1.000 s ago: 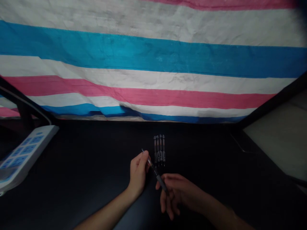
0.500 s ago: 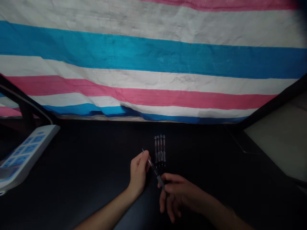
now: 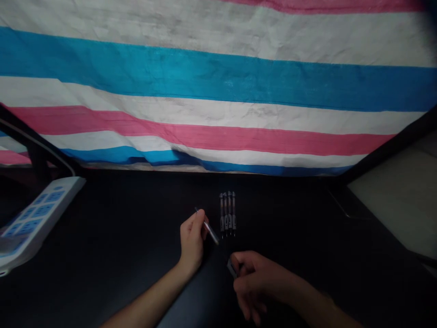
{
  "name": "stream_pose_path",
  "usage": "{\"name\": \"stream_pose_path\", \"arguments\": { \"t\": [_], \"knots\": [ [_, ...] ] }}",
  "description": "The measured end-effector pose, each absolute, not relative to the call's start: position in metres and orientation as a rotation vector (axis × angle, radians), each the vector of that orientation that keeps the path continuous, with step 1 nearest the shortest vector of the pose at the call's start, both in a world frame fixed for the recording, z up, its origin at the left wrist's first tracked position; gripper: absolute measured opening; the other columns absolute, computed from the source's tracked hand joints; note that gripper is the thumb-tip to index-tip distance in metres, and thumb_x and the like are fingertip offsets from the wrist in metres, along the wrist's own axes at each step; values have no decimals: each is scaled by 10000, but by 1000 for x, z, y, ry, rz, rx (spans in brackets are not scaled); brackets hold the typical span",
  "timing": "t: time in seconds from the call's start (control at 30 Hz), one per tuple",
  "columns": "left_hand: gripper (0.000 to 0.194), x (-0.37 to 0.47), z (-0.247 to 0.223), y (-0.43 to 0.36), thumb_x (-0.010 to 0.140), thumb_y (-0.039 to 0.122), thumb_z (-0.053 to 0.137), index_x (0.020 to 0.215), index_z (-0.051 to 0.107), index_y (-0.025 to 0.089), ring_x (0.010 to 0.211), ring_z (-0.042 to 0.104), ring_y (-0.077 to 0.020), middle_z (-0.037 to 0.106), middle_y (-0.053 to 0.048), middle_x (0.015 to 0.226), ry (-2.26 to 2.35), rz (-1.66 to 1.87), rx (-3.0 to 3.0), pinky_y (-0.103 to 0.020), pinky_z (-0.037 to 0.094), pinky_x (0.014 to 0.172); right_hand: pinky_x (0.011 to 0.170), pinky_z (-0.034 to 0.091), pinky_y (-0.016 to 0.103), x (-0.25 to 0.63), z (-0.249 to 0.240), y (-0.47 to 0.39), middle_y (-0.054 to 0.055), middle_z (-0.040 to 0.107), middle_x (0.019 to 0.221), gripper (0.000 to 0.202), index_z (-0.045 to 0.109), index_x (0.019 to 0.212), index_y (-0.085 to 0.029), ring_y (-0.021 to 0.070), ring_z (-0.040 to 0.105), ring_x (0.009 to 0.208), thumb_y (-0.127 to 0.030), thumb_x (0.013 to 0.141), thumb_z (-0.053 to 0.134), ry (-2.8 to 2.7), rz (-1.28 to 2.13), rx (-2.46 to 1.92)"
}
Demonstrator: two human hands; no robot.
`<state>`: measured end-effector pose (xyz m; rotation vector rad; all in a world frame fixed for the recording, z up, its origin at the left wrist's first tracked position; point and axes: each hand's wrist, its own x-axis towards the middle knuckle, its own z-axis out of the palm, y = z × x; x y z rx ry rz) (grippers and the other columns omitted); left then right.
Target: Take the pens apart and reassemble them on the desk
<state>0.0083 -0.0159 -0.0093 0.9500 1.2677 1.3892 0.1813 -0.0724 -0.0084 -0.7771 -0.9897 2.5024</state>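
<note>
Clear-looking plastic forms the slim pen barrel (image 3: 212, 233) that our left hand (image 3: 192, 233) pinches near its far end, thumb against fingers, presumably leaving the near end free. Our loosely curled right hand (image 3: 257, 277) holds a short grey piece (image 3: 231, 268), apart from the barrel. Beyond, four slender dark pens (image 3: 226, 214) lie parallel on the smooth black tabletop (image 3: 123, 228), probably aligned for tidiness.

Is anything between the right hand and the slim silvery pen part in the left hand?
Nothing visible: only flat black tabletop shows between the right hand with its small grey pen piece and the slim silvery pen part. The four slim grey-and-black pens lie beyond that gap.
</note>
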Motion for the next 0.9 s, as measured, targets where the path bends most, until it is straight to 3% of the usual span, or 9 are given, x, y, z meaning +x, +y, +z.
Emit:
{"name": "stream_pose_path", "arguments": {
  "t": [0.9],
  "knots": [
    [416,2,-9,-3,806,437,605,525,468,164,433,308,-66,358,61,480,1215,1556,682,-178,256,397,321,346,126,182,-7,-72,-8,678,572,303,379,874,-201,107,578,354,-244,730,642,-997,2532,-780]
  ]
}}
